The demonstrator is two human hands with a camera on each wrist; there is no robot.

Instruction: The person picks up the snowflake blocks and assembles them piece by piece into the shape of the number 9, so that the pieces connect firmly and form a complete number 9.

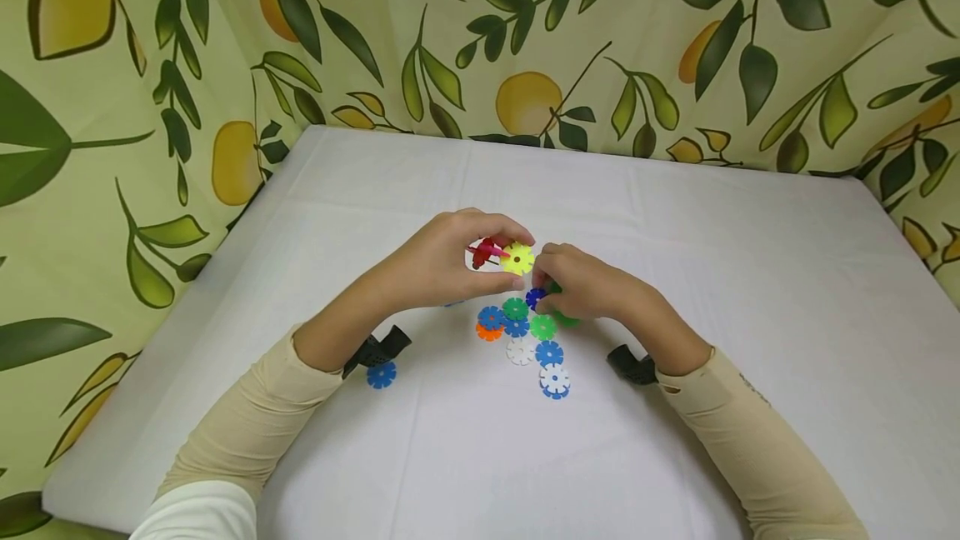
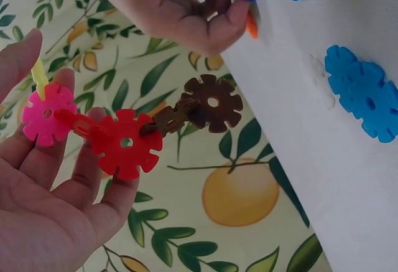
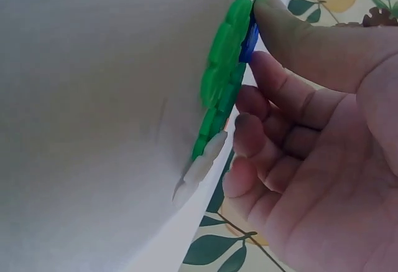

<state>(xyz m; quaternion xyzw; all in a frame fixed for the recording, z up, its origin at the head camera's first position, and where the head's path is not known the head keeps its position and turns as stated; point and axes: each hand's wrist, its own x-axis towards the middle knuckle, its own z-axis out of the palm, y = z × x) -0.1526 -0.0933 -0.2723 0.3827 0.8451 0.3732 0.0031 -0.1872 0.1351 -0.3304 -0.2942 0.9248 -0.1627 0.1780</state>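
Observation:
My left hand pinches a yellow notched plastic disc between thumb and fingers, above the table. Linked to it is a chain: a pink disc, red discs and brown discs, seen in the left wrist view. To its right, my right hand is low over the loose discs. Its thumb and forefinger pinch the edges of a dark blue disc. Green discs lie against that blue disc, and white discs are close to the other fingertips.
In front of the hands lie loose blue, light green, white and orange discs, some overlapping. A lone blue disc is beneath the left wrist. White cloth covers the table; a leaf-patterned curtain hangs behind.

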